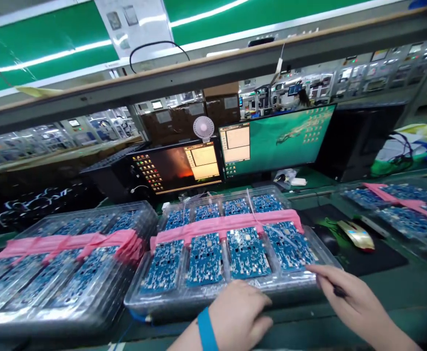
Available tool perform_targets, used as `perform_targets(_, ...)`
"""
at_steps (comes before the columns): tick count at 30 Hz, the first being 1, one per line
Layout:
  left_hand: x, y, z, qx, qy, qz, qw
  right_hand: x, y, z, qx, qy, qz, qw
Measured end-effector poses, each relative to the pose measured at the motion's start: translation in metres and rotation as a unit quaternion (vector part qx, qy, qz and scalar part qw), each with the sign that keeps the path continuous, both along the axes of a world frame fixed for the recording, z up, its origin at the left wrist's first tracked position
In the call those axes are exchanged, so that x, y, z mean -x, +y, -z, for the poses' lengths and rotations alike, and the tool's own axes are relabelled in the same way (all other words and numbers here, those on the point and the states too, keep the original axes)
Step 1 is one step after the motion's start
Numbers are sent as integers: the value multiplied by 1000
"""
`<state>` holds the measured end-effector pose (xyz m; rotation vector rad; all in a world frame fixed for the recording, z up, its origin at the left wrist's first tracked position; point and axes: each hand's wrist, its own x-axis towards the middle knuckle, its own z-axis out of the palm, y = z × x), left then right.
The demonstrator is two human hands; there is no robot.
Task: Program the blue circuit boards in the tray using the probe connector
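In front of me a clear plastic tray (pixel 169 302) holds several blue circuit boards (pixel 248 253) in two rows. A pink strip (pixel 224 225) lies across the tray between the rows. My left hand (pixel 239 314), with a blue wristband (pixel 206 329), is at the tray's front edge. Its fingers are loosely bent, the thumb stands apart, and no held thing shows. My right hand (pixel 348 297) is closed at the front right corner, fingertips near the rightmost front board. A small dark end of something (pixel 339 291) sticks out of its grip; I cannot make out its kind.
Stacked trays of boards (pixel 70 282) stand at left, and another tray (pixel 411 209) at right. Behind are two monitors (pixel 177 168), a small fan (pixel 203 127) and a dark computer case (pixel 359 141). A mouse (pixel 356 235) lies on a black mat (pixel 385 261). A shelf beam (pixel 184 73) crosses above.
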<state>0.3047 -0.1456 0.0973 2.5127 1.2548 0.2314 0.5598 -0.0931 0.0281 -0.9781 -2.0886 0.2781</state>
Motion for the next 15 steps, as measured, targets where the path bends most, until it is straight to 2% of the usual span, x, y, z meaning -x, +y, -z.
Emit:
perform_targets(4,-3,-23,4,-4,-23,-41,999,-7,-8,19,43,-48,-9,998)
perform_targets(8,11,-44,15,-75,-60,-172,980,-15,-14,35,69,-58,6,996)
perform_targets(12,55,-65,26,-150,-101,-334,925,-33,-16,47,85,-14,59,995)
perform_targets(15,98,-79,33,-141,-180,-480,847,-46,-10,55,128,60,129,982)
